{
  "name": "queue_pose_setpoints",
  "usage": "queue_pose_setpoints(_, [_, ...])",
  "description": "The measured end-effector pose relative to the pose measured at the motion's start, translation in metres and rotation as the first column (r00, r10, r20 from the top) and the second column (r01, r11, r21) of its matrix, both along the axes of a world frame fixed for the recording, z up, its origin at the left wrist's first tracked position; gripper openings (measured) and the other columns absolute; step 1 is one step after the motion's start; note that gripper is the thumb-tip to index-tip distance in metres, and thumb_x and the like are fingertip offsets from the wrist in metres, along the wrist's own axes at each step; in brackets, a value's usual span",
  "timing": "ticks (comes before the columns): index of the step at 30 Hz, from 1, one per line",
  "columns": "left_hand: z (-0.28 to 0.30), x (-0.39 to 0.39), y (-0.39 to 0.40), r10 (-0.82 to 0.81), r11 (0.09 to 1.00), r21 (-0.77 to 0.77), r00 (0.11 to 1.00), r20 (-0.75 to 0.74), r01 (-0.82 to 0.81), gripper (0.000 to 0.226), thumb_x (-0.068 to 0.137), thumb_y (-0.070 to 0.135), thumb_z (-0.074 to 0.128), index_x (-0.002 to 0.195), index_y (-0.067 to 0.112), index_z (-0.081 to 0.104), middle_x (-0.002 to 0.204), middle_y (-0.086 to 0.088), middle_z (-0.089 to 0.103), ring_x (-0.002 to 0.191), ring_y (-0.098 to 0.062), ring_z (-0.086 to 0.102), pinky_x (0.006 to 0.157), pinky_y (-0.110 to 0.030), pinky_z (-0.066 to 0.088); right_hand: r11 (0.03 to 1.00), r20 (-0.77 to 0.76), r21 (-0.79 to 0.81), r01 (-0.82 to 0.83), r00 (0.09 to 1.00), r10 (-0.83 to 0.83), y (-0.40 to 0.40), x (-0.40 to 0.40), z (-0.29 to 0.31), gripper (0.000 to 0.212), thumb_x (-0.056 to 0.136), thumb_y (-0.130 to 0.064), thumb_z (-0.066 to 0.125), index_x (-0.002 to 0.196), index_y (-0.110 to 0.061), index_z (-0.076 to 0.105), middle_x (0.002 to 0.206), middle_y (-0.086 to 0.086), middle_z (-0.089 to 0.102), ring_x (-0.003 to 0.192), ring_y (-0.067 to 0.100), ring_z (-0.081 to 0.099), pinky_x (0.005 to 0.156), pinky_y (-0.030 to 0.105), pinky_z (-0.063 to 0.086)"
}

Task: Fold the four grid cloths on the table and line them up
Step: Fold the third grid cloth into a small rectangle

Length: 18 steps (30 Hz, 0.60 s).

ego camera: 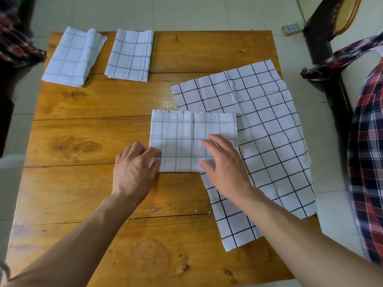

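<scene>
**Two cloths folded, third under both hands, fourth spread open**

On the wooden bench, four white grid cloths. At far left corner, first folded cloth, a little loose, with one raised fold along its right side. Just beside it to the right, not touching, second folded cloth, flat and neat. Both near the far edge, roughly side by side.

In the middle, nearer, third folded cloth, a flat rectangle with pale grid lines. Left hand at its near-left corner, fingers curled over the edge, thumb at the near edge; pinching or only pressing, cannot tell. Right hand flat on its right part, fingers spread and open, holding nothing, only resting on the fabric.

Under the right side of this cloth and further right, fourth cloth, unfolded, dark grid lines, lying at an angle, its right side hanging over the bench edge.

Beyond the bench on the right, red plaid fabric.
</scene>
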<state>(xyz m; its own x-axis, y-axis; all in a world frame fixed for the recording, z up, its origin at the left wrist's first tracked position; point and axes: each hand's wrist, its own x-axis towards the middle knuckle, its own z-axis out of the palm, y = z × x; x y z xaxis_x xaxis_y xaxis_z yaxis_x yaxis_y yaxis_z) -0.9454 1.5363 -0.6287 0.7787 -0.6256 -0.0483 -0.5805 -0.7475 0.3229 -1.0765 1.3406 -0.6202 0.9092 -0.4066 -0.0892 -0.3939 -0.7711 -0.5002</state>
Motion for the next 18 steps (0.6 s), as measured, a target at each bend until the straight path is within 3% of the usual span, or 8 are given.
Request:
queue_pose_setpoints(4, [-0.003, 0.001, 0.002, 0.002, 1.000, 0.006, 1.000, -0.001, -0.002, 0.022, 0.090, 0.027, 0.068, 0.112, 0.025, 0.068, 0.094, 0.001, 0.054, 0.092, -0.024, 0.055, 0.074, -0.042, 0.046, 1.000, -0.054, 0.014, -0.001, 0.999, 0.002, -0.006, 0.000, -0.011, 0.061, 0.091, -0.034, 0.067, 0.144, -0.016, 0.045, 0.157, -0.001, 0.029, 0.146, 0.013, 0.024, 0.118, 0.030, 0.027])
queue_pose_setpoints(8, [-0.005, 0.001, 0.003, -0.003, 1.000, 0.018, 1.000, 0.003, 0.003, 0.023, 0.090, 0.028, 0.067, 0.113, 0.026, 0.068, 0.097, 0.000, 0.056, 0.094, -0.025, 0.055, 0.073, -0.042, 0.046, 0.998, -0.092, -0.035, -0.046, 0.995, 0.042, -0.021, -0.014, -0.015, 0.068, 0.087, -0.039, 0.069, 0.146, -0.019, 0.041, 0.160, 0.000, 0.023, 0.147, 0.015, 0.020, 0.115, 0.027, 0.023])
queue_pose_setpoints(12, [-0.005, 0.001, 0.002, 0.010, 0.999, 0.043, 1.000, 0.017, -0.011, 0.024, 0.088, 0.025, 0.070, 0.112, 0.024, 0.068, 0.099, -0.002, 0.056, 0.095, -0.027, 0.054, 0.072, -0.043, 0.046, 0.992, -0.171, -0.076, -0.105, 0.981, 0.091, -0.036, -0.021, -0.016, 0.082, 0.085, -0.047, 0.067, 0.152, -0.018, 0.030, 0.164, 0.002, 0.013, 0.151, 0.019, 0.009, 0.121, 0.044, 0.019])
queue_pose_setpoints(18, [0.000, -0.019, -0.029, -0.099, 0.993, 0.080, 0.991, 0.091, 0.092, 0.033, 0.086, 0.029, 0.069, 0.117, 0.018, 0.063, 0.129, -0.007, 0.055, 0.118, -0.029, 0.047, 0.084, -0.046, 0.046, 0.988, -0.217, -0.095, -0.124, 0.971, 0.101, -0.037, -0.023, -0.019, 0.090, 0.084, -0.061, 0.051, 0.156, -0.019, 0.015, 0.164, -0.001, -0.001, 0.151, 0.015, -0.005, 0.122, 0.049, 0.008])
